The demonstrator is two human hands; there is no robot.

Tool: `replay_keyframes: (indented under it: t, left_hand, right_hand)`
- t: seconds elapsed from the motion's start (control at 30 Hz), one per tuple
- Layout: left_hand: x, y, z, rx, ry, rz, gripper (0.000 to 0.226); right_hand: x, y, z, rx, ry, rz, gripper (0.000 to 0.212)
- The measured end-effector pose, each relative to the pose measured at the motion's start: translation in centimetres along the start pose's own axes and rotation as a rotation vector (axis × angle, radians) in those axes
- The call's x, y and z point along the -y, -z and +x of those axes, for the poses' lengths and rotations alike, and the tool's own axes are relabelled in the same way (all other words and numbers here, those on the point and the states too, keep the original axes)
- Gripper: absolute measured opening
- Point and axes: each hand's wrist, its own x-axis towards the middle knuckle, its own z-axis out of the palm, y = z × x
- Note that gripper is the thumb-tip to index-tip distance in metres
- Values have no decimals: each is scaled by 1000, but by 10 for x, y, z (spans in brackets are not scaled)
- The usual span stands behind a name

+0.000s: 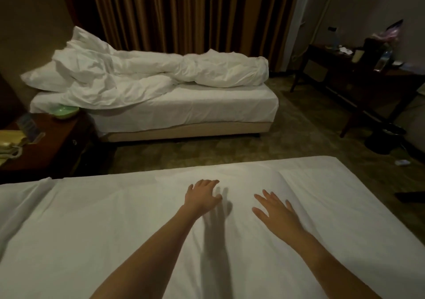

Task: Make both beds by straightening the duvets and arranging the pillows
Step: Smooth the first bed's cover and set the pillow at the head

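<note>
A smooth white duvet (115, 225) covers the near bed across the bottom of the head view. My left hand (202, 195) lies on it near the far edge with fingers spread. My right hand (276, 211) is flat on the duvet a little to the right, fingers straight. Across the aisle stands the far bed (195, 107), its white duvet (161, 73) crumpled in a long heap along the back. A white pillow (43, 80) lies at its left end, partly under the heap.
A dark wooden nightstand (50, 144) sits at the left between the beds, with a green bowl (65, 111) and a yellowish phone (10, 147). A cluttered dark desk (358, 73) stands at the right. Brown curtains (184, 11) hang behind; patterned carpet (230, 147) lies between the beds.
</note>
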Motion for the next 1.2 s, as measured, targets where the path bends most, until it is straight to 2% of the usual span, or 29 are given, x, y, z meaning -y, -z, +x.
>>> replay_keyframes:
  t: [0.2,0.37,0.5,0.6,0.73,0.8,0.97,1.07,1.2]
  left_hand:
    - [72,-82,81,-105,108,-31,51]
    - [101,-107,118,-197,139,-25,52]
    - [105,-105,164,-202,172,-9,54]
    - [91,-114,202,-187,171,-61,55]
    - [89,-156,210,-208,176,-161,53]
    - [95,-169,206,-237,175,-126,55]
    - [96,-171,211,-162,174,10,71]
    - [100,-174,213,-216,135,14,70]
    - [108,-178,223,-203,116,-22,66]
  right_hand:
    - [48,-52,136,-55,51,6,53]
    - [32,-72,214,-55,57,-51,56]
    - [10,-74,258,-35,64,-93,67]
    - [0,-89,276,1,10,-59,73]
    - [-7,-122,284,5,26,-52,70]
    - [-5,-129,286,17,29,-31,71]
    - [2,-121,286,111,59,-80,72]
    - [-2,-120,291,114,74,-19,77]
    - [-5,-125,299,126,59,-44,88]
